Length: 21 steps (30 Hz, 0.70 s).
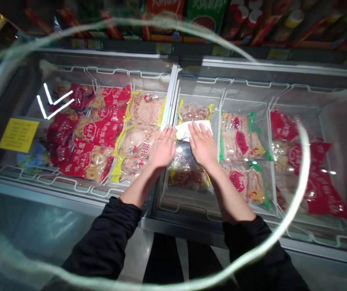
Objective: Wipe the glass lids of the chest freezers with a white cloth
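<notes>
My right hand (203, 144) lies with its fingers spread and stretched out over a white wiping cloth or paper towel (184, 131), pressing it against the glass lid of a chest freezer. Which of the two materials it is, I cannot tell. Flat beside it, near the metal strip between the lids, rests my left hand (163, 148), fingers extended, a ring on one of them, with nothing held. Beneath the glass by my right hand are yellow-edged bags of brown frozen food (188, 178). Bags of pale meat patties (132, 141) lie below and left of my left hand.
White wire baskets hold red bags (96, 129) at left, green-edged bags (242, 137) and more red bags (307, 165) at right. A yellow notice (19, 135) is on the left glass. Shelves with sauce packets (205, 14) and bottles stand behind. Light reflections streak the glass.
</notes>
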Each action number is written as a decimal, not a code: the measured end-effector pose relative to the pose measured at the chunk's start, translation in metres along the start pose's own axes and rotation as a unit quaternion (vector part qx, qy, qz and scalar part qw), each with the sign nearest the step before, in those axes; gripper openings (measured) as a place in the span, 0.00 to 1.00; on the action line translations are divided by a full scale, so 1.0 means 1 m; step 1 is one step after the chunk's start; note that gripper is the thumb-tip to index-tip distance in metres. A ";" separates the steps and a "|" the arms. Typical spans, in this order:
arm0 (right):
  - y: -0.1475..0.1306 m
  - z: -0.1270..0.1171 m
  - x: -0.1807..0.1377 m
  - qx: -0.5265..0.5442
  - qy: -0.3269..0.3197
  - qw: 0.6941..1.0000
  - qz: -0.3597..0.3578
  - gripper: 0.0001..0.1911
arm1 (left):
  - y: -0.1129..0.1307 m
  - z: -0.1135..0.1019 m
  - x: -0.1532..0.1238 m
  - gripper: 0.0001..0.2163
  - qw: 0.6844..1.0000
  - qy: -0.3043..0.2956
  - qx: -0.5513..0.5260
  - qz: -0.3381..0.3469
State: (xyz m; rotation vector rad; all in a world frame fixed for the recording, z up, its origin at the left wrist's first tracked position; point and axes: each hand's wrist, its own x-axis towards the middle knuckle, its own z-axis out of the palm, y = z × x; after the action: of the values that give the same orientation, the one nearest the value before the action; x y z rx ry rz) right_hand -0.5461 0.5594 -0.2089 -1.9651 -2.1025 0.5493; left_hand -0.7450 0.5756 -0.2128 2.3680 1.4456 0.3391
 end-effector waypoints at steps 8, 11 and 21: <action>-0.006 0.012 -0.055 -0.031 -0.006 0.998 0.062 0.30 | 0.005 0.004 0.002 0.27 0.989 -0.066 0.020 0.127; -0.005 0.009 -0.038 -0.034 -0.026 0.999 0.032 0.30 | 0.001 0.006 0.001 0.28 0.990 -0.061 0.015 0.129; 0.025 -0.004 -0.053 -0.034 0.011 0.995 0.095 0.31 | -0.005 0.011 -0.001 0.30 0.989 -0.049 -0.004 0.138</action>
State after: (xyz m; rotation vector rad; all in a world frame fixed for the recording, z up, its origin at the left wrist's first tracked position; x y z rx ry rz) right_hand -0.5167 0.5084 -0.2107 -2.2140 -1.9585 0.4929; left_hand -0.7460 0.5750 -0.2248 2.5414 1.0719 0.2905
